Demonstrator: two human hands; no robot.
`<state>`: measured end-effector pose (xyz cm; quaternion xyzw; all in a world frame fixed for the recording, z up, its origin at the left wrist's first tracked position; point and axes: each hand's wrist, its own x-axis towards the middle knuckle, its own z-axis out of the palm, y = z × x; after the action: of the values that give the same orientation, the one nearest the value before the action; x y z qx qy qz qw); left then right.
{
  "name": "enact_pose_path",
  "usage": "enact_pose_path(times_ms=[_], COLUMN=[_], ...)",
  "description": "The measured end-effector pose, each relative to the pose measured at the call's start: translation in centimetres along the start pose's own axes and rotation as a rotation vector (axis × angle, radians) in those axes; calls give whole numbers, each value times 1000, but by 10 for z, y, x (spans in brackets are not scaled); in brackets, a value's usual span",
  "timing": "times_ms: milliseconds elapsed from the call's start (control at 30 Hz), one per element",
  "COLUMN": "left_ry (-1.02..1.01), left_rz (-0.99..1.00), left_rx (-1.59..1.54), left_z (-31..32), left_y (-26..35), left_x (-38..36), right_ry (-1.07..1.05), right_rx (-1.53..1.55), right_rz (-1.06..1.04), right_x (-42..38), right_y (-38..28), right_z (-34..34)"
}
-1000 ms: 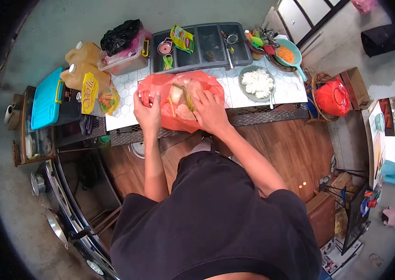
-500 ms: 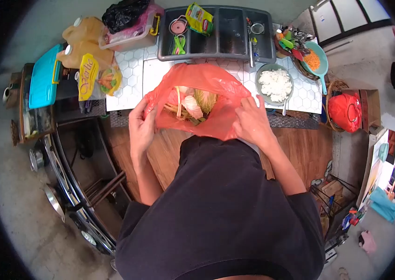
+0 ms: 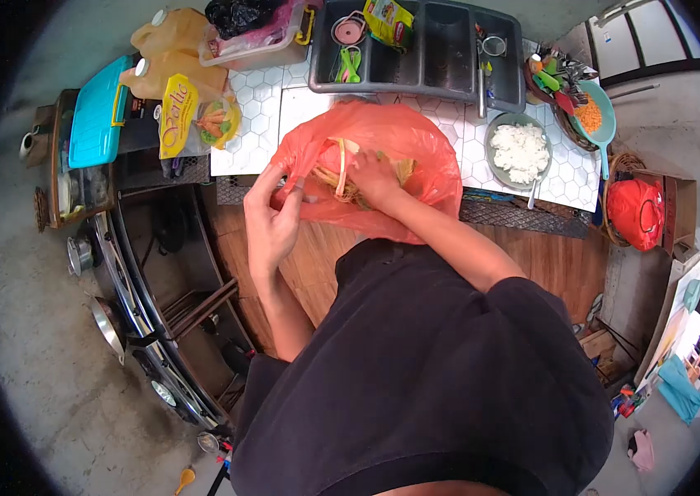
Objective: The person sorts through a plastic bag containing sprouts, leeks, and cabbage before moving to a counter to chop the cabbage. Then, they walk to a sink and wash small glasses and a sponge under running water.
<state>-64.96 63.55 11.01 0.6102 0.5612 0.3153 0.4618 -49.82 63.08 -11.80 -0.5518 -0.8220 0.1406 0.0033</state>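
Observation:
A thin red plastic bag (image 3: 424, 136) lies wide open at the front edge of the tiled table. Pale and yellowish vegetable pieces (image 3: 402, 169) show in its mouth. My left hand (image 3: 274, 217) pinches the bag's left rim between thumb and fingers. Reaching into the bag, my right hand (image 3: 373, 178) is at the vegetables, beside a pale stalk (image 3: 342, 169). Its fingertips are hidden among the contents, so its grip is not clear.
Behind the bag stands a dark divided tray (image 3: 449, 95) with utensils and a packet. To the right are a plate of rice (image 3: 519, 153) and a teal strainer (image 3: 604, 124). Jugs (image 3: 193, 74) and a yellow-labelled pack (image 3: 176, 116) stand at left.
My right hand has let go of the bag's right rim and moved left into the bag. My left hand still holds its side. The whole view has shifted slightly.

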Motion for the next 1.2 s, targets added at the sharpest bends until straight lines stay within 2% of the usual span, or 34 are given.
enact_pose_path(times_ms=[67, 167, 233, 300, 467, 533, 667, 733, 767, 833, 867, 933, 967, 1000, 1033, 1067, 1133, 1167, 1200], left_ry=[11, 38, -1, 9, -24, -123, -192, -220, -228, -265, -267, -283, -283, -308, -335, -327, -369, -407, -440], left_rz=[32, 63, 114, 117, 113, 135, 227, 203, 203, 141, 138, 43, 36, 38, 41, 78, 66, 57, 38], left_rx=[27, -10, 11, -17, -181, -203, -317, -306, -306, -244, -243, -192, -189, -110, -31, -76, -49, -24, 29], left_z=[-4, -5, -6, -5, 1, 1, 6, 6, 4, -2, -4, -9, -12, -17, -19, -18, -19, -19, -21], left_y=[-6, -12, -15, -15, -3, -1, 2, -3, -3, -4, -1, 4, 0, -7, -13, -16, -17, -17, -15], left_x=[1, 7, 13, 21, 38, 44, 52, 53, 52, 44, 39, 30, 27, 24, 20, 16, 10, 9, 8], right_ry=[46, -37, -43, -300, -309, -299, -278, -140, -139, 147, 145, 142, 138, 30, -80, -83, 37, 35, -120], right_rx=[358, 412, 429, 541, 453, 252, 316, 414, 417, 332, 335, -261, -255, 68, 391, 396, 525, 529, 479], right_rz=[28, 36, 37, 208, 386, 462, 589, 549, 556, 408, 410, 192, 190, 331, 469, 470, 90, 90, 135], right_x=[-19, -24, -26, -23, -25, -25, -24, -28, -31, -38, -41, -49, -51, -49, -44, -39, -31, -21, -9], right_y=[13, 28, 34, 46, 86, 101, 107, 97, 101, 110, 109, 100, 82, 52, 34, 30, 26, 21, 14], right_z=[-12, -11, -40, -56, -101, -110, -116, -103, -81, -24, -10, 8, -24, -90, -125, -108, -46, -21, 3])
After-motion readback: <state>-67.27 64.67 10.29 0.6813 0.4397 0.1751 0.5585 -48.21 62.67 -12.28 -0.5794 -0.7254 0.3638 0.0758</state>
